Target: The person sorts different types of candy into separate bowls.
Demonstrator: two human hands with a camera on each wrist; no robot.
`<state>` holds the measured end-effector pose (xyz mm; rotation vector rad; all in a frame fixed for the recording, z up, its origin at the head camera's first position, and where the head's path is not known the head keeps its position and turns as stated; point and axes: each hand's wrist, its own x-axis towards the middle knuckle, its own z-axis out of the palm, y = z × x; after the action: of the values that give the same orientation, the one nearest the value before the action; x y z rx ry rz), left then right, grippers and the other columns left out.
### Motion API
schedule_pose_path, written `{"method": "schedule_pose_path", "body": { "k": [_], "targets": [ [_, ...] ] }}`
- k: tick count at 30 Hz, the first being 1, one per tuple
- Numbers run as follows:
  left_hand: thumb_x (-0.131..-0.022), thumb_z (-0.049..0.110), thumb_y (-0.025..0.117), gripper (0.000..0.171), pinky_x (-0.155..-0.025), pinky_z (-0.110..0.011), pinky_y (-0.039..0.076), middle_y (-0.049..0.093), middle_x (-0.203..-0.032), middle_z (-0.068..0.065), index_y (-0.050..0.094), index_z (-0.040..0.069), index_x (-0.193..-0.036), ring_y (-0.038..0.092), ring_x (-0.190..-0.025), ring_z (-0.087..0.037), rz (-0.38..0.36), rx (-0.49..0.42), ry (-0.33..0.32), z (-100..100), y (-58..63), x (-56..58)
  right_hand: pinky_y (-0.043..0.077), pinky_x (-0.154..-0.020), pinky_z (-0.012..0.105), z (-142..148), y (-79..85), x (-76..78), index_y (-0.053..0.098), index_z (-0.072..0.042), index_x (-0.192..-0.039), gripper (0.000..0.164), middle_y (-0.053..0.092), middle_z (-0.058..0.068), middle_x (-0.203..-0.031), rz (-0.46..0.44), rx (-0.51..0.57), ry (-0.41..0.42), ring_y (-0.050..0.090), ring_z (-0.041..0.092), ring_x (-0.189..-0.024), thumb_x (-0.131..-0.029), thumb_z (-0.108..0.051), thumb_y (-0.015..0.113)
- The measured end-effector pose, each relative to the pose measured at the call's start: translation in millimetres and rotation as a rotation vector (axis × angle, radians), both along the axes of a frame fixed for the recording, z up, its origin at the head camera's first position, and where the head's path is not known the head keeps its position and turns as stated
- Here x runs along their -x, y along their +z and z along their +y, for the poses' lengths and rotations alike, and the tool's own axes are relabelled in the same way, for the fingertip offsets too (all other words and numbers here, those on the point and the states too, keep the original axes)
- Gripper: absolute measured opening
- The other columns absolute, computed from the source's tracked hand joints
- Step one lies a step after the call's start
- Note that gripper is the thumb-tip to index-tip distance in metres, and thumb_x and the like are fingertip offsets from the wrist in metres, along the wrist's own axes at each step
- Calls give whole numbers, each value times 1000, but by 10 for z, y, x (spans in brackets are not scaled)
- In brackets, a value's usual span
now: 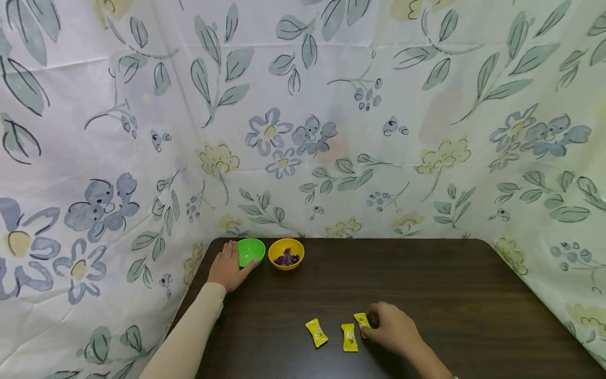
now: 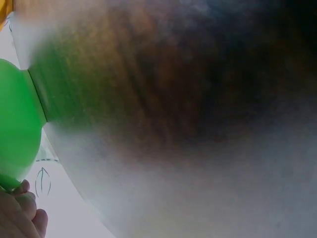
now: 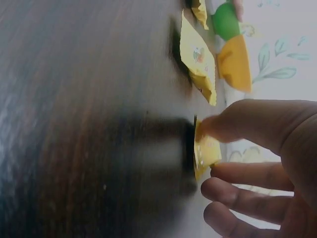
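- A white cloth [image 1: 350,100] printed with blue and yellow flowers and green leafy sprigs hangs along the left side, the back and the right side.
- A pale cream sleeve [image 1: 189,331] covers the left forearm, which reaches towards the far left corner of the dark wood-grain table [image 1: 426,279].
- The left hand [image 1: 226,268] holds the green bowl [image 1: 251,251] at that corner, fingers along its left side and thumb along its near rim.
- Just right of it, apart, stands the yellow bowl [image 1: 285,267], with several purple-wrapped candies [image 1: 288,259] inside.
- Nearer the person, the leftmost yellow-wrapped candy [image 1: 316,332] lies slantwise on the tabletop.
- The middle yellow-wrapped candy [image 1: 349,338] lies right of that one, well apart from both bowls.
- The rightmost yellow-wrapped candy [image 1: 362,322] is just beside the middle one, slightly farther back.
- The right hand [image 1: 390,327] pinches this rightmost candy between thumb and index finger; its remaining fingers are bent and clear of the wrapper.
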<state>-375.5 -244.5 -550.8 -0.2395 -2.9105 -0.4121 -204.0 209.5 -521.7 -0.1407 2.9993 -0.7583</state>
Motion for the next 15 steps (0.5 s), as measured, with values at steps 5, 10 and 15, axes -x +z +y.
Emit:
{"method": "schedule_pose_path", "body": {
  "k": [5,10,15],
  "targets": [
    [-101,77,43,112,-129,-63,25,28,-169,-35,23,-15,-162,28,-158,-51,-4,6,7,7,3,-3,36,-55,27,-35,-16,-5,77,-17,-97,18,56,-5,-80,37,-11,11,48,11,-65,-81,-20,84],
    [-101,76,43,112,-129,-63,26,29,-168,-36,24,-16,-161,30,-157,-52,-4,18,-3,18,27,-8,37,-56,27,-51,-10,-4,79,-14,-105,28,57,-6,-82,20,-11,18,49,11,-67,-82,-28,90],
    [-102,75,44,111,-129,-64,24,28,-168,-36,22,-16,-162,28,-157,-52,-16,22,0,22,58,-15,43,-59,31,-68,0,20,79,-14,-104,31,61,-6,-84,13,-17,12,52,11,-70,-80,-28,93]
  ]
}}
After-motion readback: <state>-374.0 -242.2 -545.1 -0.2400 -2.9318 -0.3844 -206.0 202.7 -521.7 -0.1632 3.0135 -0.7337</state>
